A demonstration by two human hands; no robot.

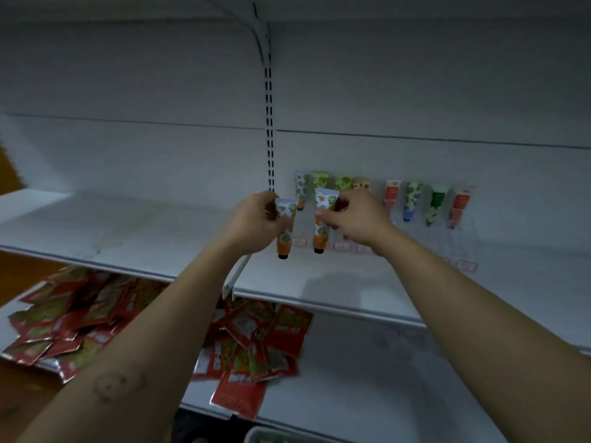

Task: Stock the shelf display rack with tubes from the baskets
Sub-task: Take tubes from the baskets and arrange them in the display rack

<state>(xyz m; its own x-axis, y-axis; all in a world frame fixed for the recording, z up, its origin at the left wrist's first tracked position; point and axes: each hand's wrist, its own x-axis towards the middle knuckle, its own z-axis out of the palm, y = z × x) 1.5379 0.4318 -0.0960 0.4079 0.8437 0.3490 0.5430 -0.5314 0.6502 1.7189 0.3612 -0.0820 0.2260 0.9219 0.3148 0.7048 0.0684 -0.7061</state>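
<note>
Dim white shelving fills the view. Nearest, at 6 o'clock, a basket (256, 438) rim just shows, its contents too cut off to tell. At 8 o'clock red sachets (80, 314) lie heaped on the lower shelf. Beyond the middle shelf's front lip (319, 303) both forearms reach to centre.

The left hand (256, 219) pinches the left tube (285, 230) by its upper half, cap down. Just at its 3 o'clock, the right hand (355, 219) pinches the right tube (322, 231) the same way. Both tubes hang in front of the clear rack (422, 241), which runs from centre toward 3 o'clock with racked tubes (412, 199) standing cap-down.

I would seat one tube at a time, upright and cap first, beside the matching orange one at the rack's 9 o'clock end. A grip kept high should let the fingers miss the neighbours.

The rack's clear walls are hard to see, so a slow descent seems wise. The slotted upright (269, 123) stands just behind the left hand. Room to withdraw lies toward 9 o'clock and 12 o'clock.
</note>
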